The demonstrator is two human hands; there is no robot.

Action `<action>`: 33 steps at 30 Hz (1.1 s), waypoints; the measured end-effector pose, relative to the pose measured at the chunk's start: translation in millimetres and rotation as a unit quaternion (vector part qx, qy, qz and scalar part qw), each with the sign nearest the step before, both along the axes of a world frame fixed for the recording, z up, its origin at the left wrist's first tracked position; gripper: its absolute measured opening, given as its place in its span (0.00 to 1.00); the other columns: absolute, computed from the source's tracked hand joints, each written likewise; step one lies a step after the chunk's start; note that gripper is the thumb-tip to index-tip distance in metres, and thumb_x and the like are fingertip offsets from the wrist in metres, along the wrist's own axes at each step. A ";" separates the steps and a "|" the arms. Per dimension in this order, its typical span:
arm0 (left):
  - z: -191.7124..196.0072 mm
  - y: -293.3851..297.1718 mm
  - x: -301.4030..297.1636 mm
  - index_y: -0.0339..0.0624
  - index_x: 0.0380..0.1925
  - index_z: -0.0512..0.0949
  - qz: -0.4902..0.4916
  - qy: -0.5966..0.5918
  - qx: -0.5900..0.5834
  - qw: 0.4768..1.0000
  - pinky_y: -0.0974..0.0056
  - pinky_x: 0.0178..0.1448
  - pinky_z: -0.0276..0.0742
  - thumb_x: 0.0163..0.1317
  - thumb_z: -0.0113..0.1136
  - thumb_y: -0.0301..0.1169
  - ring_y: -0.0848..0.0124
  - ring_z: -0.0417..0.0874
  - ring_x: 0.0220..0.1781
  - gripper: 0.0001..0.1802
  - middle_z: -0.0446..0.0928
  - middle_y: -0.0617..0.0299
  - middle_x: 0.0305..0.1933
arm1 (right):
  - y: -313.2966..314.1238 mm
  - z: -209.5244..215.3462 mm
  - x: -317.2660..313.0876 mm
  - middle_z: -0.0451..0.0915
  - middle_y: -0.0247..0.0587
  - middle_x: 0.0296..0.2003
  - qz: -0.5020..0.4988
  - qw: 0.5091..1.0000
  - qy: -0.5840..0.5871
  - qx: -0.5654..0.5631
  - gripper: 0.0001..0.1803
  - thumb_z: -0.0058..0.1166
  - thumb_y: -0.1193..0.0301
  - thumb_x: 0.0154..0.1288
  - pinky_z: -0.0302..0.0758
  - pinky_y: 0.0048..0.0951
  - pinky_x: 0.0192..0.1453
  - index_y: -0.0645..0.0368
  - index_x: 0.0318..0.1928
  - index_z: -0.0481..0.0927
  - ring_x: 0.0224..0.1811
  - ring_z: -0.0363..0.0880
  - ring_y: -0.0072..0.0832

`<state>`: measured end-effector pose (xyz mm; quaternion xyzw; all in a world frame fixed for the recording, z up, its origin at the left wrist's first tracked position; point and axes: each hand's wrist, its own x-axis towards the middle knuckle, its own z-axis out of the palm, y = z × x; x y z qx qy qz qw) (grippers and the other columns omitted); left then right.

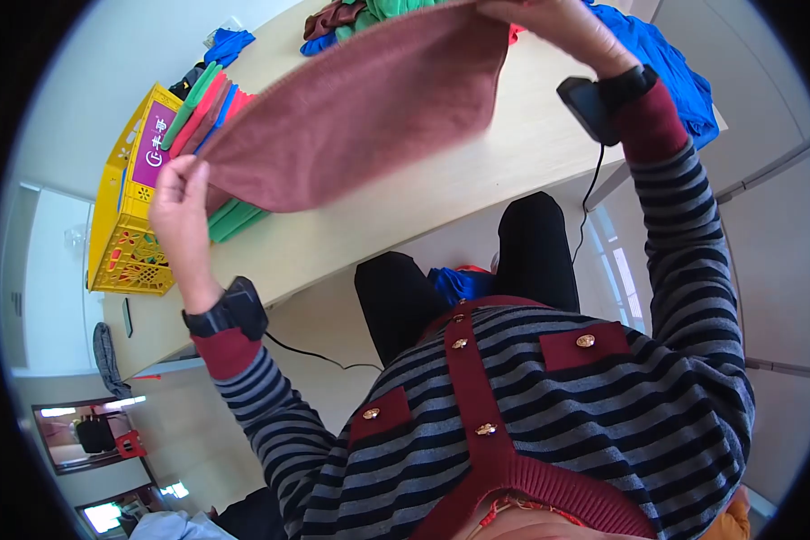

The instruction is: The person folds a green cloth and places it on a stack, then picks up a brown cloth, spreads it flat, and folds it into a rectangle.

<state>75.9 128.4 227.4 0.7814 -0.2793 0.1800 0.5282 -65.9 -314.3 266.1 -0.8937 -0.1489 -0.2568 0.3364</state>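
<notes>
A brownish-red towel [360, 112] hangs stretched between my two hands above the table, slightly blurred along its lower edge. My left hand [180, 202] pinches its left corner between thumb and fingers, close to the yellow crate. Further up and to the right, my right hand [571, 31] grips the opposite corner; its fingertips are partly cut off by the picture's top edge. Beneath the towel's left end, a folded green cloth [236, 220] lies on the table, partly covered.
A yellow plastic crate [135, 236] stands at the left, with folded coloured cloths [193, 112] beside its upper rim. Loose cloths [369, 18] are heaped at the table's back. Blue fabric [661, 72] lies at the right end. Black cables [594, 184] hang from my wrist devices.
</notes>
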 end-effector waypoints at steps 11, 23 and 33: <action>12.8 -38.6 94.9 0.36 0.42 0.81 -0.022 -0.042 0.079 0.996 0.74 0.42 0.73 0.68 0.64 0.27 0.83 0.75 0.36 0.07 0.79 0.70 0.36 | -29.1 8.1 61.6 0.81 0.45 0.30 -0.092 0.982 -0.122 -0.111 0.06 0.63 0.75 0.61 0.78 0.36 0.42 0.61 0.35 0.79 0.36 0.82 0.36; -109.8 -32.8 10.6 0.43 0.33 0.77 0.009 -0.258 0.252 0.933 0.54 0.51 0.73 0.56 0.64 0.22 0.55 0.78 0.44 0.07 0.76 0.57 0.37 | -16.1 -114.0 -3.0 0.79 0.42 0.36 -0.102 0.957 -0.143 -0.231 0.07 0.61 0.75 0.62 0.79 0.36 0.45 0.57 0.40 0.80 0.41 0.79 0.43; -208.2 -5.1 -67.7 0.43 0.34 0.79 -0.009 -0.134 0.302 0.944 0.55 0.52 0.73 0.51 0.66 0.20 0.57 0.78 0.47 0.10 0.77 0.58 0.40 | 11.3 -230.1 -68.8 0.78 0.40 0.40 -0.075 0.975 0.058 -0.202 0.07 0.60 0.76 0.59 0.79 0.38 0.50 0.56 0.39 0.78 0.46 0.78 0.40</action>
